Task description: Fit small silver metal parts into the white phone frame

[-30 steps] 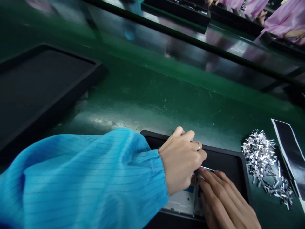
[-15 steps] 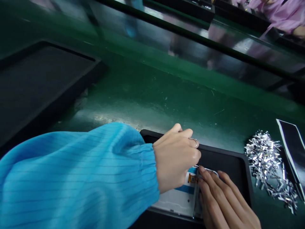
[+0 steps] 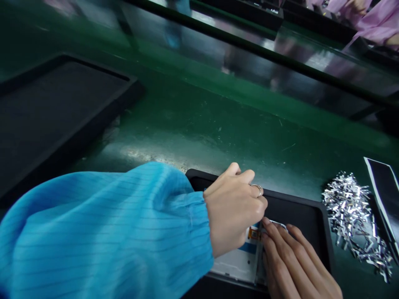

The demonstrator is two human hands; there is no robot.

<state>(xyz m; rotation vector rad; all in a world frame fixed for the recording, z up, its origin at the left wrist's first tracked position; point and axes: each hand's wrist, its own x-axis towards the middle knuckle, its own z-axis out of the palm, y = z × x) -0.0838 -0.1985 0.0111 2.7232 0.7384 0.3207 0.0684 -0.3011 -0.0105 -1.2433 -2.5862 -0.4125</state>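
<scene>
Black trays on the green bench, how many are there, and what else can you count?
Black trays: 2, one under the hands, one at far left
Piles of silver strips: 1
White panels with an orange connector: 1
Black sheets: 1
Total: 5

Work surface: green mat [image 3: 199, 124], scuffed, with pale glare patches near the middle.
Far edge: dark rail [image 3: 249, 43] running left to right, glossy strip behind it reflecting the room.
Left: large black tray [image 3: 46, 108], shallow, raised rim.
Right: heap of silver foil strips [image 3: 355, 216]; just beyond it, a black sheet with white border [image 3: 385, 195].
Far right: pink sleeves [image 3: 377, 20] of other people.
</scene>
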